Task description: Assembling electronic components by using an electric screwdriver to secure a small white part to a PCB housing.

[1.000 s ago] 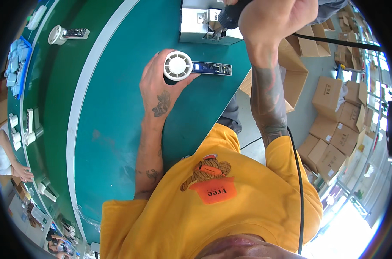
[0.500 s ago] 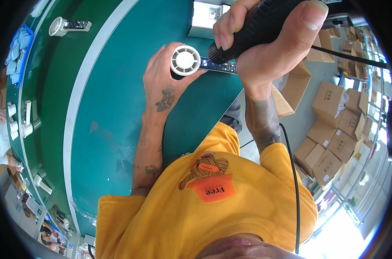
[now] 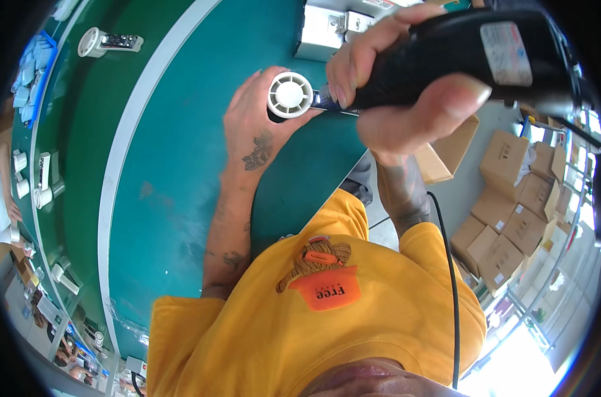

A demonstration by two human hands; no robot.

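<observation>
My left hand (image 3: 249, 126) is wrapped round a white, round, fan-like unit (image 3: 290, 94) with a spoked, vented face, just above the green bench. From its right side a dark circuit board (image 3: 316, 98) sticks out, mostly covered by my right hand and its tool. My right hand (image 3: 401, 126) grips a black corded power tool (image 3: 439, 56), which looks like an electric screwdriver, with a pale label on its body. The tool's front end is over the board; its tip is hidden, so contact cannot be made out.
A metal box (image 3: 321, 32) stands at the bench's far edge. Left of a pale divider (image 3: 125, 126), a green conveyor-like strip carries similar white units (image 3: 109, 42) and, beyond them, a blue tray (image 3: 33, 79). Cardboard boxes (image 3: 505, 218) are stacked at right. A black cable (image 3: 454, 291) hangs over my shirt.
The power tool has turned and its body swung, so its label shows and more of the circuit board is covered. My left hand and the white unit have shifted slightly right.
</observation>
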